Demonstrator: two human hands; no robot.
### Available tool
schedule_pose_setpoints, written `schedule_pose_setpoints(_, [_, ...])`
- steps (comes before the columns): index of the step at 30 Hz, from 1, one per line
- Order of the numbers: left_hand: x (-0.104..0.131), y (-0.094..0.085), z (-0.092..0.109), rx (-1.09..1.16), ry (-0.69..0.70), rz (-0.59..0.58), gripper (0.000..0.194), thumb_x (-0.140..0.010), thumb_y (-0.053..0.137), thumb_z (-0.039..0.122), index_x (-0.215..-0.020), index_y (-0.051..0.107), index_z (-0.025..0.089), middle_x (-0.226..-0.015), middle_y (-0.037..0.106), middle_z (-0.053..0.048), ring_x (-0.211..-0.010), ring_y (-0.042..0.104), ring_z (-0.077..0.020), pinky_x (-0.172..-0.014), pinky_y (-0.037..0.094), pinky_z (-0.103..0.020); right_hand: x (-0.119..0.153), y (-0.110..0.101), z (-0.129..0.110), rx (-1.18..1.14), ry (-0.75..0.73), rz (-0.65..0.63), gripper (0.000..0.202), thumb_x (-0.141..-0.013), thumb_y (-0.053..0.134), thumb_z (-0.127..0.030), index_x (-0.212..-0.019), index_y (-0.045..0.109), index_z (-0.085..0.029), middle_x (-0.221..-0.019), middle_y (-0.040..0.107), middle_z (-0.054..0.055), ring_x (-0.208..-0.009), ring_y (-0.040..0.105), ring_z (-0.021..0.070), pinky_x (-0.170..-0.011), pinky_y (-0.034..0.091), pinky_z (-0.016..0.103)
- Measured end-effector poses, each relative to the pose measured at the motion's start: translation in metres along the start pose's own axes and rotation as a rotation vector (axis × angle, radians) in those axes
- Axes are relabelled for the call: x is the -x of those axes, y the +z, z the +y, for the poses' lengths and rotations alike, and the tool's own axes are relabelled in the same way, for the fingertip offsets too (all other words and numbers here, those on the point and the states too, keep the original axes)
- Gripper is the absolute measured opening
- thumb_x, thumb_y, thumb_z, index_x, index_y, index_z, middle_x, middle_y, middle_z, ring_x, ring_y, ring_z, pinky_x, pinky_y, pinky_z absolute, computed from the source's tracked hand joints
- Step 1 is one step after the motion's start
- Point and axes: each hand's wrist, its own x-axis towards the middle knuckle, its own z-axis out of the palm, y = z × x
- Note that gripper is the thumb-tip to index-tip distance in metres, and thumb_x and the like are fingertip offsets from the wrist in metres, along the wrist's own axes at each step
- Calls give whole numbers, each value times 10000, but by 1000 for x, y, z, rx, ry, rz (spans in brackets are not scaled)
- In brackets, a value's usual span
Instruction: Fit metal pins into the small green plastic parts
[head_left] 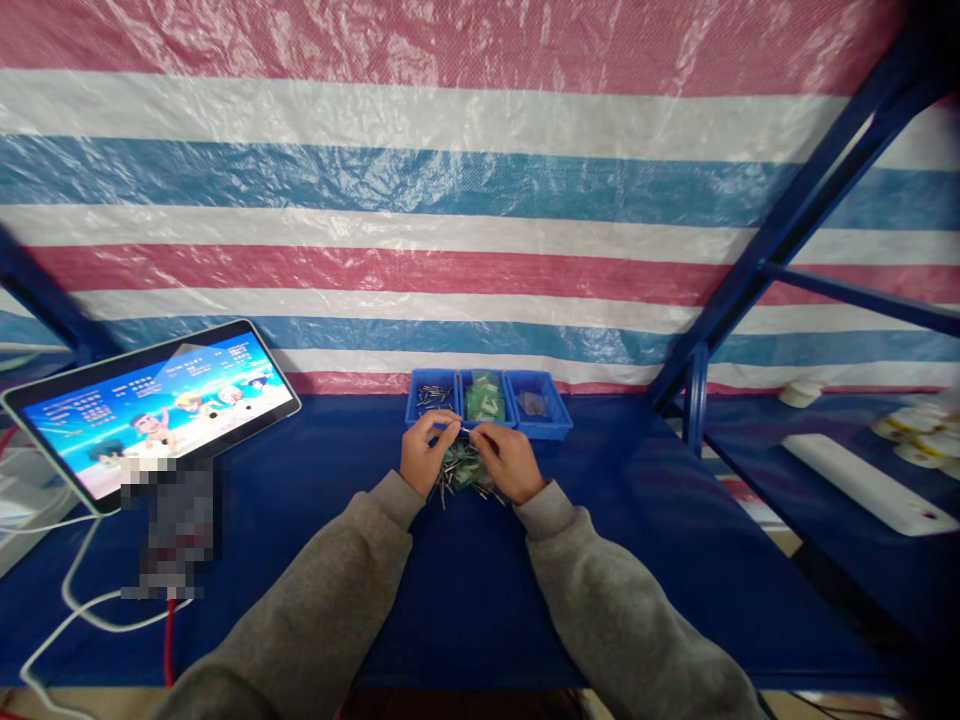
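My left hand (426, 452) and my right hand (513, 464) meet just in front of the blue bins, fingertips pinched close together. Between them shows a thin metal piece (465, 430), which looks like a screw; its ends are hidden by the fingers. Beneath both hands lies a loose pile of screw-like metal pieces (448, 480) mixed with green bits. In the left blue bin (412, 408) are dark metal pieces of a similar kind. The middle bin holds green pieces (484, 396), and some small greyish pieces (532, 404) lie in the right bin (556, 424).
On the left of the blue table (480, 600) stands a lit tablet (161, 410), with white cables (75, 590) and a blurred-out object near it. A blue metal frame (696, 400) rises at right. Beyond it are a white bar (862, 482) and white rolls (926, 430).
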Motion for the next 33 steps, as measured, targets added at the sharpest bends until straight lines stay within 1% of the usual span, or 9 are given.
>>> schedule_pose_setpoints(4, [2,1,4,15,-31,-25,205,-852,487,341,-861,533,142,-868,660,-76,-786,635,-154,-687,516,-278,0,2,2,30,19,35,332,-917,362,-344,-732,591,-191,-683,619,27,-629,553,135,-603,362,215])
schedule_pose_setpoints(10, [3,-3,3,-233,50,-37,181,-864,469,324,-886,540,159,-748,628,-16,-667,590,-113,-671,470,-233,-1,1,3,54,38,115,316,-911,374,-323,-734,595,-182,-654,608,25,-598,540,130,-593,352,219])
schedule_pose_setpoints(13, [3,-3,3,-317,86,-71,216,-884,428,307,-956,575,167,-816,639,-27,-679,585,-116,-685,464,-237,0,1,2,49,39,121,315,-909,381,-325,-729,595,-181,-646,604,21,-594,538,127,-595,357,218])
schedule_pose_setpoints(17, [2,-3,2,-333,179,-103,269,-894,403,296,-1000,621,180,-971,654,-62,-861,605,-160,-817,453,-280,0,0,1,40,41,127,311,-911,378,-320,-742,600,-182,-657,609,22,-600,541,127,-595,361,217])
schedule_pose_setpoints(18, [2,-3,2,-332,184,-100,268,-889,415,300,-1006,626,183,-980,657,-63,-862,609,-161,-820,453,-280,0,0,1,39,41,128,311,-911,376,-318,-744,600,-182,-658,610,23,-601,541,127,-594,361,217])
schedule_pose_setpoints(21, [3,-2,-1,-313,126,-73,265,-859,479,322,-1050,603,186,-832,679,-32,-676,613,-126,-699,470,-240,0,0,1,43,44,126,317,-912,372,-321,-740,599,-183,-650,607,24,-596,538,129,-589,359,218])
schedule_pose_setpoints(25, [3,-3,-2,-263,55,-95,326,-841,503,336,-1128,524,182,-611,627,39,-457,497,-73,-524,405,-184,0,0,1,43,48,131,333,-913,362,-333,-745,606,-181,-656,615,31,-602,543,132,-592,370,220])
schedule_pose_setpoints(28, [3,-3,0,-226,32,-125,344,-853,479,328,-1163,484,179,-587,605,53,-403,423,-56,-477,357,-172,0,-1,0,16,50,132,318,-911,367,-324,-780,620,-181,-689,635,35,-632,566,139,-610,392,224])
schedule_pose_setpoints(33, [3,-2,3,-174,-10,-160,330,-864,453,330,-1157,478,180,-518,534,71,-429,442,-70,-490,353,-175,1,-1,-1,-94,-9,98,253,-895,403,-278,-994,620,-193,-941,669,53,-806,613,160,-709,440,247])
